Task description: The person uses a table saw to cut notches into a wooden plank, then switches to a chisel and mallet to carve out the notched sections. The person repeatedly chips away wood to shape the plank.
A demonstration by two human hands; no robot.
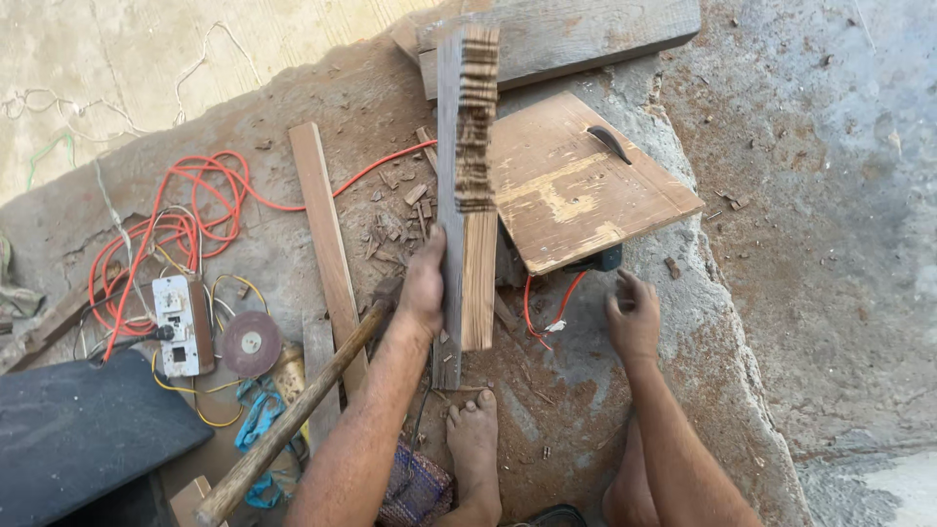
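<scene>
We look down on a rough concrete floor (830, 195) dusted with reddish sawdust and wood chips, paler ground beyond at top left. An orange cable (195, 195) loops at left near a switch box (181, 325) and a round disc (251, 344). A plywood board (576, 185) lies over a tool, just beside a thick beam (576, 34).

Our left hand (425, 288) reaches forward, its grip pressed around the lower edge of a plank (467, 176) held upright, whose notched top rises before the beam. Our right hand (632, 317) hovers low beside the board, grip spread, touching nothing. A hammer handle (293, 420) slants under the left forearm. A bare foot (473, 439) rests below the plank.
</scene>
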